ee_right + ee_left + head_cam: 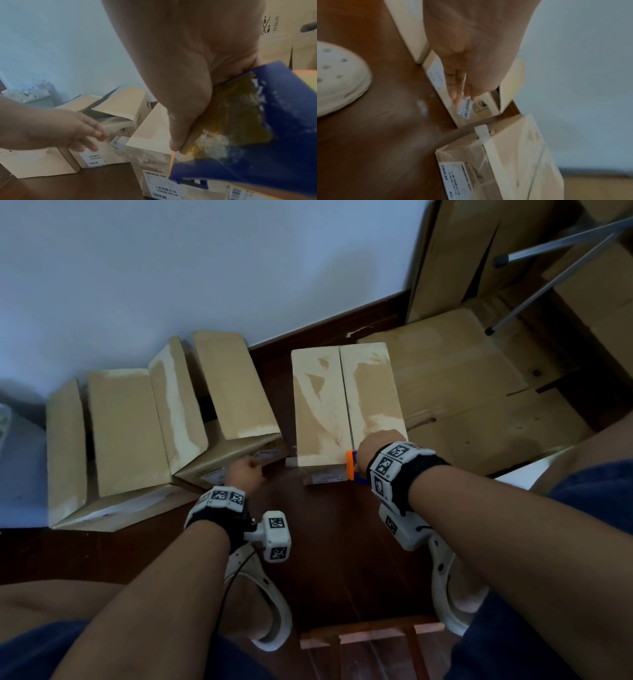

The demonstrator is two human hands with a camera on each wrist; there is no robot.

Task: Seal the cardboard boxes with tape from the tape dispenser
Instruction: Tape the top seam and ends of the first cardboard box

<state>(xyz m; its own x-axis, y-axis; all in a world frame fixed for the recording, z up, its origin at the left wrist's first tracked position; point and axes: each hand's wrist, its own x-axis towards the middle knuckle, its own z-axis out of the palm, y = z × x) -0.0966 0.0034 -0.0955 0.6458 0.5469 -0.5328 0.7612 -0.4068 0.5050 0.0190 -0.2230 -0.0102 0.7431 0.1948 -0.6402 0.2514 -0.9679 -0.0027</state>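
Observation:
Three cardboard boxes stand on the dark wooden floor by the wall. The left box (116, 436) and the middle box (226, 402) have their flaps up. The right box (346, 405) has its flaps closed along a centre seam. My right hand (376, 445) grips the blue and orange tape dispenser (352, 465) (257, 142) at that box's near edge, by the seam. My left hand (245, 474) (82, 132) hovers with loose, straight fingers (455, 93) at the middle box's near face and holds nothing. A pale tape strip (488, 140) with a serrated end lies over a box edge.
Flattened cardboard (479, 405) covers the floor at the right, with tall cardboard sheets and metal legs (548, 251) behind it. My feet in white clogs (270, 611) rest on the floor near a wooden frame (370, 635). The pale wall runs behind the boxes.

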